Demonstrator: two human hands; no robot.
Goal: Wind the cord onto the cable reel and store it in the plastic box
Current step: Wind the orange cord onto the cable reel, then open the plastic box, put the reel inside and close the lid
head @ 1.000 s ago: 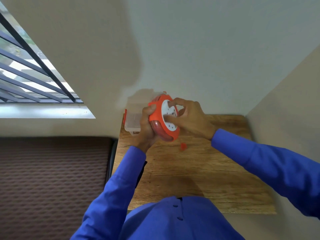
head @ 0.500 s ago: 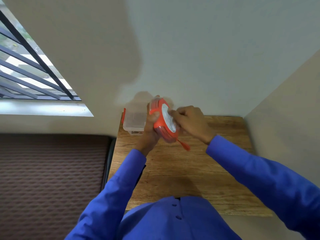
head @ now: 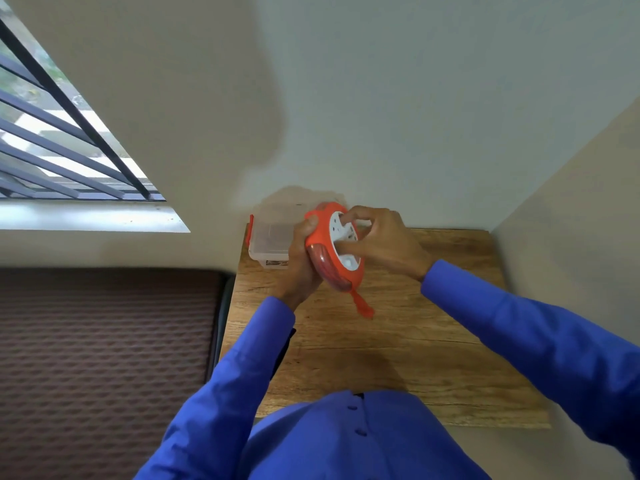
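Cable reel (head: 323, 251) clasped by left hand (head: 300, 261), right hand (head: 379, 242) pinching its face; dangling plug (head: 362, 306) below grip could snag, unwinding cord.

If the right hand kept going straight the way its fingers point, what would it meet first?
The right hand points leftward, fingers already on the cable reel's white face. Past it lie the left hand and probably the plastic box; depth is unclear.

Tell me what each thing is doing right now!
Cable reel: held up off the table, tilted, white face toward the right hand.
Cord: mostly wound on, orange plug end dangling below.
Plastic box: on the table's far left corner; can't tell if the lid is on.
Left hand: gripping the reel's rim.
Right hand: fingers on the white face.
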